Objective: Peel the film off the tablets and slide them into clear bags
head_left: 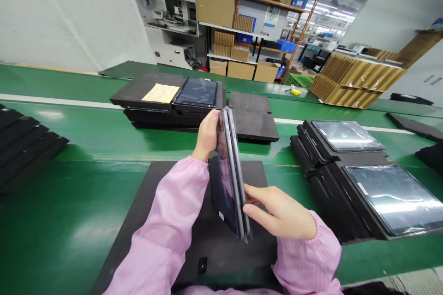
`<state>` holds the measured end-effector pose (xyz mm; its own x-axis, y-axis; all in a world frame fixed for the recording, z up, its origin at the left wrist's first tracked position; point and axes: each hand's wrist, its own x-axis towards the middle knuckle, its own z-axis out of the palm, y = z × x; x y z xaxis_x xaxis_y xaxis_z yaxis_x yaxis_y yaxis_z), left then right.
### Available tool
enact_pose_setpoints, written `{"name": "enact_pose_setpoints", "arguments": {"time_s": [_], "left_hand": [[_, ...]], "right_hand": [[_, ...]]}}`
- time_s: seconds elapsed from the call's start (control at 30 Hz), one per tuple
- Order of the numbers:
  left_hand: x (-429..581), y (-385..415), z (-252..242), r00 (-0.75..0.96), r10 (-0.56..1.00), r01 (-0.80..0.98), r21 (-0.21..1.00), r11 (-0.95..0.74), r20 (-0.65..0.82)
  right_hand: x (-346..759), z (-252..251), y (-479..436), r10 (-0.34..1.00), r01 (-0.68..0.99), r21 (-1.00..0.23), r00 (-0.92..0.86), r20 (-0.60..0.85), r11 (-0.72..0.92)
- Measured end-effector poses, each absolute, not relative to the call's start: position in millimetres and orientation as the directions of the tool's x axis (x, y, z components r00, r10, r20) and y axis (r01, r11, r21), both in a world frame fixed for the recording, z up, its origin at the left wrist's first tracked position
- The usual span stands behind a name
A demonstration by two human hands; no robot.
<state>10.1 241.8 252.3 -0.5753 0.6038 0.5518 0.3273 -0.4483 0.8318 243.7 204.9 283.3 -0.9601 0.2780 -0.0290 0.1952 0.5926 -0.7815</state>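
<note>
Two tablets [231,170] are held upright on edge, face against back, over a black foam board [194,239] in front of me. My left hand [207,133] grips them at their far upper end, its fingers partly hidden behind them. At the right side near the lower end, my right hand [277,209] has its thumb and fingers against the tablets' edge. A small white label shows on the left tablet's dark face. Past the tablets, another tablet [197,91] and a yellow sticker sheet [161,93] lie on a black foam stack [138,84].
Black trays with screens [394,198] are stacked at the right on the green table [93,212]. Another black foam block [252,115] lies beyond my hands. Black pieces [27,147] stand at the left edge. Cardboard dividers [356,80] and shelves are behind.
</note>
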Motion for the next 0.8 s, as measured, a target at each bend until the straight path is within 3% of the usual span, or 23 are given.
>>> {"name": "enact_pose_setpoints", "arguments": {"time_s": [0.3,0.8], "left_hand": [[11,241,252,-0.563,0.588,0.358,0.812,-0.461,0.581],[19,235,260,-0.525,0.617,0.365,0.81,-0.459,0.586]], "right_hand": [[245,280,196,0.349,0.237,-0.742,-0.937,-0.004,0.628],[248,285,184,0.369,0.389,-0.547,-0.917,-0.152,0.741]]}}
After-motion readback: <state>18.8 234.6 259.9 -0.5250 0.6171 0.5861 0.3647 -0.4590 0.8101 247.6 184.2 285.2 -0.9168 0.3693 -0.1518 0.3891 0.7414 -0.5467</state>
